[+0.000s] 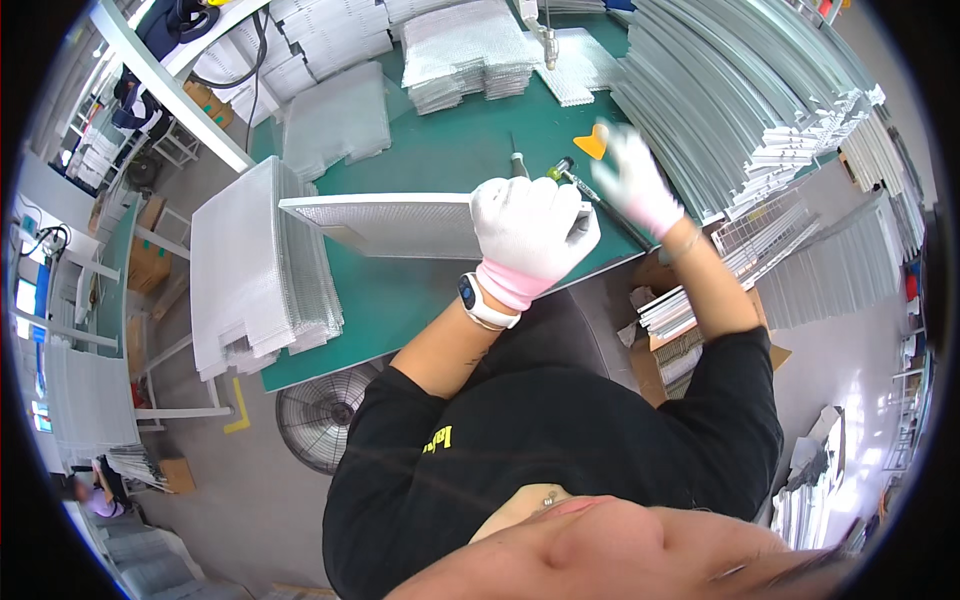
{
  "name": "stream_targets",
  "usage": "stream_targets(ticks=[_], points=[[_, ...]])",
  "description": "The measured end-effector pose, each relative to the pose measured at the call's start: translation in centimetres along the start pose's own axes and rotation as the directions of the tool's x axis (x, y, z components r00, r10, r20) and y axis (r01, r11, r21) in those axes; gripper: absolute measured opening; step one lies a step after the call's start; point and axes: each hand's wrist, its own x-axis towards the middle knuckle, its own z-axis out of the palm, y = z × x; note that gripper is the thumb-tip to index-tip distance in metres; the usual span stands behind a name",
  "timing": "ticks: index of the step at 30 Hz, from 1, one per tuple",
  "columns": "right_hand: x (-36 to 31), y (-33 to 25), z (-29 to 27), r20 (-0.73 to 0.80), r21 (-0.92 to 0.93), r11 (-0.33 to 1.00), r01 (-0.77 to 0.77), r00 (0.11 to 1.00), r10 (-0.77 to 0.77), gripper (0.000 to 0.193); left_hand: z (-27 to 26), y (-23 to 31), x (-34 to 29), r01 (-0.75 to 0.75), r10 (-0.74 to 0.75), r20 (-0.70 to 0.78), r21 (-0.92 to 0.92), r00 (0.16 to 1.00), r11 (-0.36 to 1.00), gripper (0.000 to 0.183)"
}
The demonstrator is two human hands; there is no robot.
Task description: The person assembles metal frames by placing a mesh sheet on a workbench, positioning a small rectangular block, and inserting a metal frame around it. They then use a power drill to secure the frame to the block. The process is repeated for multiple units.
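My left hand (pixel 528 232), in a white glove with a pink cuff, is closed around the right end of a thin panel (pixel 390 228) with a white frame and a mesh-like face. The panel is tilted up on its edge over the green tabletop (pixel 440 150). My right hand (pixel 632 180), gloved the same way, is smeared by motion. A yellow scraper (pixel 590 143) is right beside its fingers; whether they touch it I cannot tell. Just beyond my left hand are a screwdriver (pixel 517 164) and a hammer (pixel 563 168) with a green and black head.
Mesh sheets stand stacked at the table's left (pixel 240 270), with more sheets at the back left (pixel 335 120) and back middle (pixel 465 55). Long white frame strips (pixel 740 90) are piled on the right. A floor fan (pixel 335 415) stands below the front edge.
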Motion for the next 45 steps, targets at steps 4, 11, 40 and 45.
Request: stream_targets(ticks=[4,11,40,45], points=[[17.5,-10.2,-10.3,-0.653,0.354,0.793,0.496,0.738,-0.170,0.060,-0.7,-0.7,0.1,0.008,-0.008,-0.029,0.011,1.000,1.000,0.029],[26.4,-13.1,-17.8,-0.251,0.929,0.226,0.293,0.948,-0.197,0.034,0.4,-0.9,1.0,-0.005,0.004,0.052,0.013,0.999,1.000,0.033],[13.7,-16.8,-14.1,-0.095,0.979,-0.199,0.052,0.973,-0.211,0.066,1.9,-1.5,0.6,0.060,-0.052,0.081,-0.107,0.995,0.992,0.022],[14.3,-16.9,-13.4,-0.078,0.911,-0.407,-0.068,0.940,-0.332,0.062,2.8,-1.5,0.1,0.071,-0.083,-0.030,-0.299,0.996,0.952,0.026]])
